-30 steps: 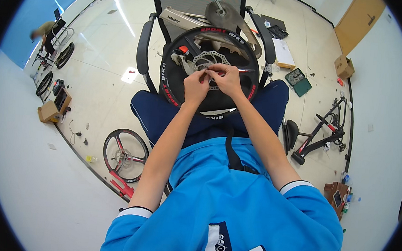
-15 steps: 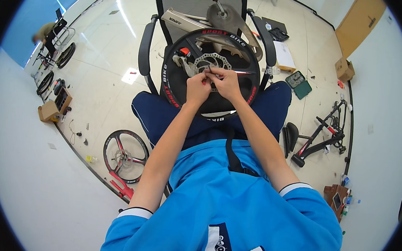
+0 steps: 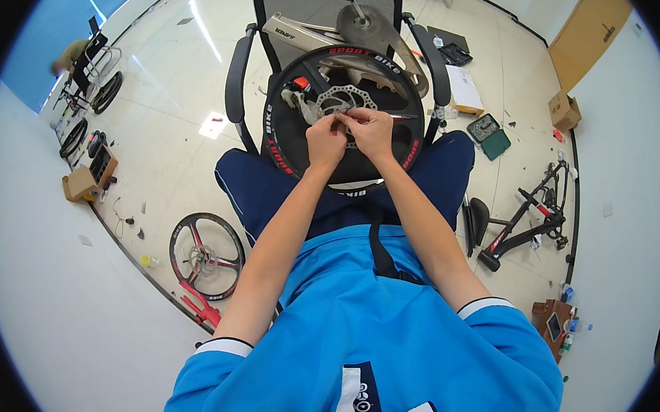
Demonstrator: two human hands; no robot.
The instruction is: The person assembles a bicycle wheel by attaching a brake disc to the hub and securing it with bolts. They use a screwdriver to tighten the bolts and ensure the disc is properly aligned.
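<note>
Hardly anything has moved since half a second ago: the whole view has shifted a little, and your hands have stayed together over the same spot. Nearest, your blue shirt (image 3: 383,317) and your lap lie below the work. The wheel (image 3: 270,118) lies face up between the chair's armrests, its near edge at your lap. Your left hand (image 3: 324,142) and right hand (image 3: 372,132) meet at the middle of the toothed brake disc (image 3: 349,91), fingertips curled inward; you may have a small part pinched there, but I cannot tell.

For fine work like this, rest the sides of your hands on the wheel so that it doesn't rock. Let one hand steady and the other turn, keep any small part square to its seat, start it with light fingertip pressure, and back off if it binds. Keep skin oil off the disc's braking face.

Beyond the wheel, a pale metal arm (image 3: 300,34) and a round metal plate (image 3: 361,28) rest on the chair (image 3: 236,77). Out on the floor are a second wheel (image 3: 202,257) to your left, a green case (image 3: 495,145) and a dark bike frame (image 3: 531,228) to your right; a co-worker (image 3: 73,54) is far off at upper left.
</note>
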